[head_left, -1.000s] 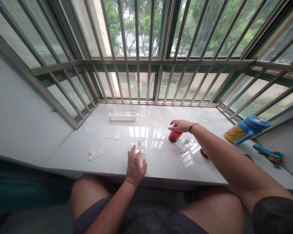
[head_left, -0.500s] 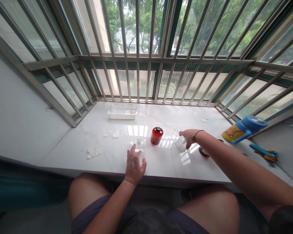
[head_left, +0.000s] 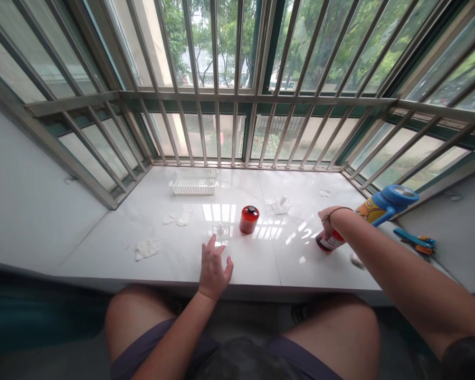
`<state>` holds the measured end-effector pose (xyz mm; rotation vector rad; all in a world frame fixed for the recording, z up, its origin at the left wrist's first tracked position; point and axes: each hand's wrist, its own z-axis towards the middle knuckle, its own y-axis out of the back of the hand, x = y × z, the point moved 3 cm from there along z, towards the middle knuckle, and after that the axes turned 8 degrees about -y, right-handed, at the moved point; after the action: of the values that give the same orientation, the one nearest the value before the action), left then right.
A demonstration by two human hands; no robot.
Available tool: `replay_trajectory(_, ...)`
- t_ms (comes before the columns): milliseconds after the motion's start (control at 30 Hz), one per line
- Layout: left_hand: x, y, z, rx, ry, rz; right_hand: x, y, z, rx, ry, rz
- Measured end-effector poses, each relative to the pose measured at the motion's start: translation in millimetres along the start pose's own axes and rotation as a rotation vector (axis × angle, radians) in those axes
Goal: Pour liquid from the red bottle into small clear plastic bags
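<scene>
My left hand (head_left: 214, 269) lies with its fingers spread, fingertips at the near side of a small clear glass bottle (head_left: 221, 234). On the right, my right hand (head_left: 328, 220) reaches down with its fingers closed on a dark red bottle with a pale label (head_left: 330, 242), which looks tipped over; the forearm covers part of it. Between the hands, a red bottle with a black cap (head_left: 249, 220) stands upright. Behind and to its right sits a second clear glass bottle (head_left: 282, 205), apart from both hands.
A white plastic basket (head_left: 193, 184) stands at the back left. Crumpled white tissues (head_left: 146, 249) lie at left. A blue and yellow cup (head_left: 396, 199) and a blue-orange tool (head_left: 415, 241) are at right. Metal window bars (head_left: 257, 97) bound the white sill (head_left: 249, 266) behind.
My right hand has let go of the second clear glass bottle, which now sits farther back, and has moved right onto the dark red bottle. My left hand stays by its glass bottle.
</scene>
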<state>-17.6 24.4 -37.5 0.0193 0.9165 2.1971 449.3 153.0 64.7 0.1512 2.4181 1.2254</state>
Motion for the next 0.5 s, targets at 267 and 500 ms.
replay_trajectory(267,0,0,-1,-0.011,0.007,0.003,-1,11,14,-0.188,0.088,0.092)
replay_trajectory(500,1,-1,-2,-0.003,0.001,0.018,-12,6,24,-0.260,-0.062,0.160)
